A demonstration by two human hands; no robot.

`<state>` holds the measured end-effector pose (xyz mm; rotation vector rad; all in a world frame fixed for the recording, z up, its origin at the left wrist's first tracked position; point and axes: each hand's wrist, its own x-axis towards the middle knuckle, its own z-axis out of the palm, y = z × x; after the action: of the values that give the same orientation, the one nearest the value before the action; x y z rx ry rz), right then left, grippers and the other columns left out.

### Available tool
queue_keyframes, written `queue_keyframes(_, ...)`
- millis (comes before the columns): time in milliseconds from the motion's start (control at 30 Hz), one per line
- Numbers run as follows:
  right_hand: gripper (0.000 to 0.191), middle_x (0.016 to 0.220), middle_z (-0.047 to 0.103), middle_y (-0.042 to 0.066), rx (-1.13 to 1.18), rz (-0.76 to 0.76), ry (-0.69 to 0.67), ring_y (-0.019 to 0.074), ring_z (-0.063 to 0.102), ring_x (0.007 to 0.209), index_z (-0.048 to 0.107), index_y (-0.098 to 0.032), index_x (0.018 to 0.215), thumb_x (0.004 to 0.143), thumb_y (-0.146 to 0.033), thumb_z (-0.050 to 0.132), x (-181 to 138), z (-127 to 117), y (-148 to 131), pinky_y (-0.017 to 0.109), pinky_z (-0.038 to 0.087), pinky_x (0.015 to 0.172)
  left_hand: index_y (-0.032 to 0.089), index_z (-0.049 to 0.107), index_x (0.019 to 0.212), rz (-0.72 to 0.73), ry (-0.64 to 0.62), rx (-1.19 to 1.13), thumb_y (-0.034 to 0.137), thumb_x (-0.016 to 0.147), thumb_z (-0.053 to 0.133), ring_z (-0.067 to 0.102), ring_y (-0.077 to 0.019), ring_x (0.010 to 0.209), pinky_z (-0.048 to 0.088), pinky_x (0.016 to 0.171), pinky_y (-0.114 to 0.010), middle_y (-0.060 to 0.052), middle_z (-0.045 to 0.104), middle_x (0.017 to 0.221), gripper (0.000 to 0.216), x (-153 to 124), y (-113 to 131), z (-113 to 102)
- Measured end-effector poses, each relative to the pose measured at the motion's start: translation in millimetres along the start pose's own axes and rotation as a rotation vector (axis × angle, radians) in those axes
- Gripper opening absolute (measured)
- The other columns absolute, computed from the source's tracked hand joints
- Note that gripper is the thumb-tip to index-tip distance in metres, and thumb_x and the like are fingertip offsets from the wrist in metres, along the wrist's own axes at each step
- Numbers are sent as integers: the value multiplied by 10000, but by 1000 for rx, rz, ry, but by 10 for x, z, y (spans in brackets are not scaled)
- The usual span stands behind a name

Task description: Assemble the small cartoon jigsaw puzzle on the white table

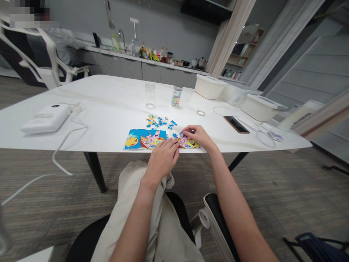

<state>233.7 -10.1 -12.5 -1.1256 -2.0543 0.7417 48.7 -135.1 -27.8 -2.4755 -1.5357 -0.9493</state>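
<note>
Near the front edge of the white table, a partly joined jigsaw puzzle [192, 143] with a colourful cartoon picture lies under my hands. My right hand [198, 135] pinches at the puzzle's upper edge, its fingertips on a small blue puzzle piece [182, 134]. My left hand [164, 154] rests with fingers stretched out, its fingertips on the puzzle's left side. Left of the puzzle lies a picture card [136, 139] showing cartoon figures on blue, partly covered by my left hand. Beyond it, several loose blue and yellow puzzle pieces [158, 122] are scattered.
Farther back stand a clear jar [149, 95] and a cartoon-printed can [176, 96], with a round lid [200, 113] beside them. White boxes [209, 87], a phone [236, 124] and cables occupy the right. A white device [46, 118] trails a cable at left. A person sits beyond.
</note>
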Motion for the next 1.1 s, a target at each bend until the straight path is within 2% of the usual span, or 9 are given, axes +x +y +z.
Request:
queue_keyframes(267,210,779,731,39,-20,0,-13,142,575,671,755,-165,843,756,-313,635,-8,-2,-32,279,451,680,173,632,1232,8,-7,18,209,976,420,557,-219,1255,409,1100,-406,-62,639,1318,334,1,5,-2)
queue_keyframes(600,146,853,677,40,-113,-90,6,143,556,722,760,-187,805,727,-223,642,-2,21,0,287,448,717,183,634,1231,14,-4,20,210,978,410,559,-217,1246,415,1094,-412,-65,638,1317,338,1,-2,5)
queue_keyframes(767,150,828,658,41,-124,-136,92,145,553,718,750,-184,787,752,-196,605,-9,14,-21,290,449,726,182,631,1232,11,-4,28,213,981,407,558,-216,1247,406,1096,-399,-54,637,1320,337,7,-4,10)
queue_keyframes(933,214,776,662,40,-149,-68,236,156,559,721,754,-190,744,807,-203,549,-1,-7,-36,297,448,738,184,634,1227,13,2,19,208,981,401,562,-212,1243,400,1101,-396,-52,634,1326,339,2,-8,18)
queue_keyframes(1000,226,773,653,39,-152,-64,219,153,557,713,764,-196,737,811,-207,551,-5,-9,-42,296,447,726,185,632,1232,11,-1,17,209,978,407,560,-212,1246,403,1100,-397,-54,636,1323,340,1,-5,13)
queue_keyframes(1100,221,792,640,42,-154,-103,125,148,561,706,780,-202,726,799,-201,571,-15,-5,-56,293,447,714,187,631,1237,8,-3,14,215,979,407,563,-218,1243,407,1100,-406,-57,639,1319,343,1,2,3)
